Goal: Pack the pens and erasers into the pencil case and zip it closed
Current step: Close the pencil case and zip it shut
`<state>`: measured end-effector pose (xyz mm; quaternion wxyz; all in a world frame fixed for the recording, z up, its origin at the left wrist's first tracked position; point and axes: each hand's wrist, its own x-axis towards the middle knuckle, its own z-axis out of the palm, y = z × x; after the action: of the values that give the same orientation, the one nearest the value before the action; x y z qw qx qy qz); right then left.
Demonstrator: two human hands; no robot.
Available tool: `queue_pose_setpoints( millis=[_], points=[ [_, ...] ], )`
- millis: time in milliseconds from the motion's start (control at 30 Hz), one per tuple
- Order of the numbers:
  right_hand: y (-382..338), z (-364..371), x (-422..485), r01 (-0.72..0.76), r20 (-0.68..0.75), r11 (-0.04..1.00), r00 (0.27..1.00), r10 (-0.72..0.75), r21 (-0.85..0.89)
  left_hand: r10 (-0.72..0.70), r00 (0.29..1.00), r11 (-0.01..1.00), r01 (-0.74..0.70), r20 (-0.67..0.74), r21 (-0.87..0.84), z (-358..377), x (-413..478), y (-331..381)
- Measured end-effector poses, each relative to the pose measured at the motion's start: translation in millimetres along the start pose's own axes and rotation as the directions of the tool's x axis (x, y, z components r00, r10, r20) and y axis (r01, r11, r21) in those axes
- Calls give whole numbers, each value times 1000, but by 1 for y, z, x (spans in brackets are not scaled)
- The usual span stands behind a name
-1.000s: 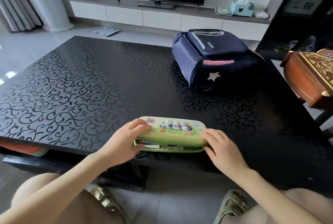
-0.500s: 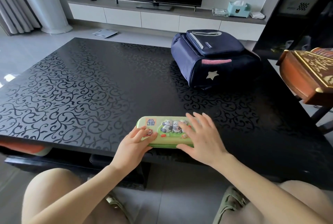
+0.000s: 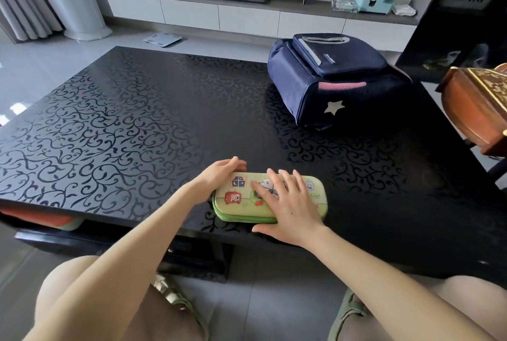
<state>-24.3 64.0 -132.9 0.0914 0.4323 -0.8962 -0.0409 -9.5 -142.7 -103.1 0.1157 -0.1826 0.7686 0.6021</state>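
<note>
At the near table edge point(image 3: 82, 203), left hand point(image 3: 219, 176) cups the far-left corner of the green pencil case point(image 3: 238, 210), fingers curled round that end; whether it pinches a zipper pull, cannot tell. Right of it, right hand point(image 3: 288, 200) lies flat on the lid, fingers spread, pressing down, gripping nothing. Case lies flat under both hands, lid down; no loose pens or erasers visible. Step looks like zipping. Next: run the pull along the seam while the flat hand keeps the case steady.
</note>
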Motion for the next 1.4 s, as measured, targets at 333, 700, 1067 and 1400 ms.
queue_pose_setpoints(
  millis=[333,700,1067,1400],
  points=[
    [1,2,1,-10,-27,1000,1000,11,15,-86,985,930,26,148,368,-41,19,-5],
    [3,2,3,-8,-38,999,999,10,45,482,867,428,-362,130,828,-37,6,-42],
    [0,5,2,-19,-48,1000,999,20,9,555,826,502,-240,-97,831,21,-95,-82],
    [-18,-11,-11,-149,36,987,989,147,63,213,947,900,-95,-239,425,72,-102,-42]
  ],
)
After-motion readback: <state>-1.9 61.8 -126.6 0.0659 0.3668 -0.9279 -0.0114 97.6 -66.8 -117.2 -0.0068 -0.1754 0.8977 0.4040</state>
